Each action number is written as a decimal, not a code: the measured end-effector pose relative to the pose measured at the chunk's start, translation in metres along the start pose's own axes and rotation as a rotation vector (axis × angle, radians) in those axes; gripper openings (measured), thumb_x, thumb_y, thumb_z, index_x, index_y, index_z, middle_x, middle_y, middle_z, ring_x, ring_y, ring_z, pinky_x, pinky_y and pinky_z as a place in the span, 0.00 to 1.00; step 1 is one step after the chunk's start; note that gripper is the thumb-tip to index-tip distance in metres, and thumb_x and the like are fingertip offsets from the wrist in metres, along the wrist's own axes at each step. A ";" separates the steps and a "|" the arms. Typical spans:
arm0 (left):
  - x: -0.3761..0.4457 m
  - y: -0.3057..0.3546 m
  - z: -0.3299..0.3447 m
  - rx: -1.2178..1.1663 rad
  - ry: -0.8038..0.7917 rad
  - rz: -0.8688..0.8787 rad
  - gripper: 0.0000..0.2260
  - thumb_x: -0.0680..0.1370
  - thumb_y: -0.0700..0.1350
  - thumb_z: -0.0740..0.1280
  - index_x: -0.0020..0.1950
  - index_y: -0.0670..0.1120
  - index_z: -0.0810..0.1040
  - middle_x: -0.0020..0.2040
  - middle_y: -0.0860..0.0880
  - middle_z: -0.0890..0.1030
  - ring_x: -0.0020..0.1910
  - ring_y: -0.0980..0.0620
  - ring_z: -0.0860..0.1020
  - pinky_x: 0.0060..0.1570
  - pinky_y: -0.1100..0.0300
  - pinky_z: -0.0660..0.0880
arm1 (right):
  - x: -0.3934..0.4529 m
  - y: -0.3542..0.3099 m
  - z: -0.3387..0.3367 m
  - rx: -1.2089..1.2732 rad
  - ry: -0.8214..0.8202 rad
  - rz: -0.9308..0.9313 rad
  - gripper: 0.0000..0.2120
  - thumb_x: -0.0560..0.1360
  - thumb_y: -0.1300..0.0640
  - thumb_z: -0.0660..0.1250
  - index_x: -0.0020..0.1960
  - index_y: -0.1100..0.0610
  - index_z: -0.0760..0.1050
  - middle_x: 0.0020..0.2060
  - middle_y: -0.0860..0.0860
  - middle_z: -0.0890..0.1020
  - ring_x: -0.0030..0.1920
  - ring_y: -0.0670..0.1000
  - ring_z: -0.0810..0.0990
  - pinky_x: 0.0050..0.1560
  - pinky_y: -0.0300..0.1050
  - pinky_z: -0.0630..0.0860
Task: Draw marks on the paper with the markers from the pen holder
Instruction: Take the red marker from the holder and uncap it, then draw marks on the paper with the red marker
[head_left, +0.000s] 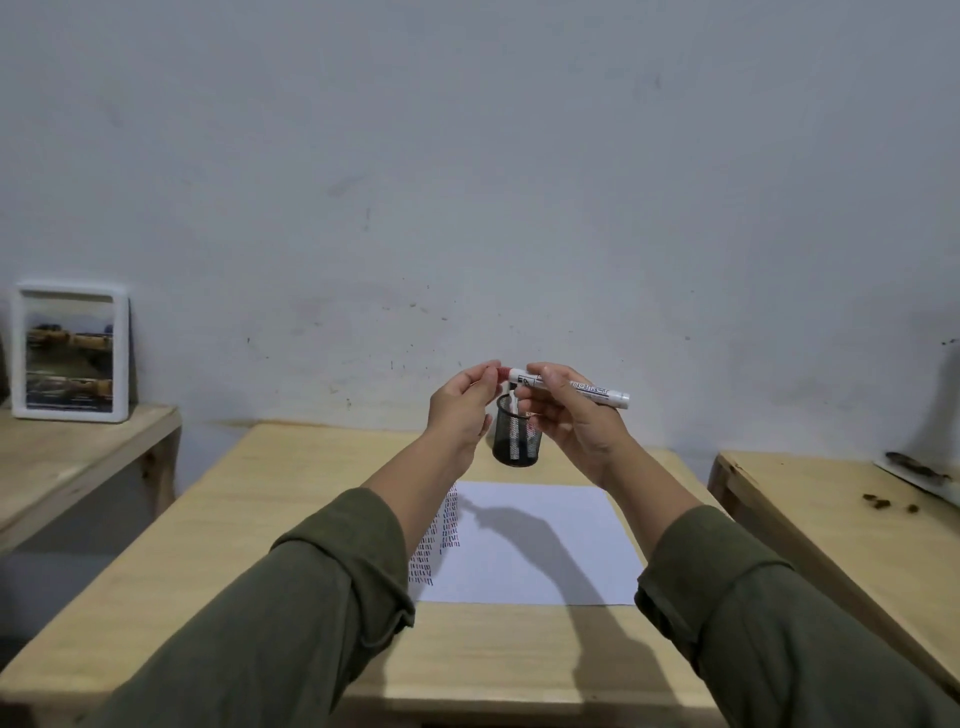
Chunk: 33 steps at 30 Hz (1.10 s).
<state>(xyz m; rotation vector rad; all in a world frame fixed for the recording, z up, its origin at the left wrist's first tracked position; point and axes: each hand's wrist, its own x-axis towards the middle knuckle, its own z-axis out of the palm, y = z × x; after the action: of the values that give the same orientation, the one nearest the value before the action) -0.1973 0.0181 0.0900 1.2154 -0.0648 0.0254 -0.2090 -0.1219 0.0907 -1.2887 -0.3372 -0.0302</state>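
The marker (571, 391) was held in the air above the far edge of the surface (291, 499), directly over the pen holder (517, 436). The right hand (576, 421) carried the white barrel across its upper fingers (550, 375), which were curled closed around the barrel's left-of-middle section, with the thumb under it. The barrel's right end projected free beyond the hand to the right.

The left hand (462, 410) was at the marker's left end. Its thumb and forefinger were pinched closed on the red cap (503, 371), and the remaining fingers were loosely curled and touched nothing visible. Whether the cap was seated on the barrel or slightly separated from it could not be told.

The marker's long axis ran nearly horizontal, left to right, with the right end tilted slightly lower. The capped end pointed left and the plain end pointed right.

The pen holder, a black mesh cup, stood upright on the surface just beyond the far edge of the paper (540, 545). A white item stood inside it; its type could not be told.

The paper lay flat at the centre of the surface. Columns of short marks (441, 535) occupied its left edge, partly hidden by the left forearm. Both sleeves (322, 613) were olive green.

A white picture frame (70, 353) stood on a separate bench at far left
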 end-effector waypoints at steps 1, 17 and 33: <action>0.001 0.000 -0.001 -0.044 -0.022 -0.006 0.06 0.80 0.45 0.61 0.53 0.52 0.77 0.46 0.58 0.80 0.50 0.62 0.76 0.45 0.63 0.67 | 0.000 0.001 0.002 0.031 0.005 -0.005 0.07 0.78 0.55 0.61 0.51 0.55 0.77 0.38 0.52 0.84 0.38 0.47 0.82 0.41 0.38 0.75; 0.016 -0.007 -0.021 -0.058 0.129 0.015 0.06 0.78 0.47 0.64 0.42 0.51 0.78 0.32 0.62 0.82 0.44 0.61 0.75 0.43 0.61 0.66 | 0.016 0.024 0.020 0.078 -0.024 -0.018 0.08 0.79 0.59 0.59 0.49 0.58 0.76 0.35 0.53 0.84 0.37 0.48 0.82 0.43 0.37 0.79; 0.021 -0.019 -0.089 0.142 0.543 -0.176 0.13 0.74 0.53 0.67 0.48 0.44 0.81 0.39 0.50 0.82 0.38 0.50 0.76 0.37 0.60 0.72 | 0.008 0.058 0.024 -0.145 -0.113 0.031 0.08 0.78 0.59 0.62 0.51 0.58 0.79 0.39 0.56 0.83 0.40 0.50 0.83 0.48 0.40 0.79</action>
<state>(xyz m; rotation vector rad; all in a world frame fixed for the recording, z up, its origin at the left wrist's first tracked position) -0.1719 0.0950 0.0430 1.3156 0.5256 0.2075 -0.1953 -0.0809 0.0441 -1.4427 -0.4177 0.0457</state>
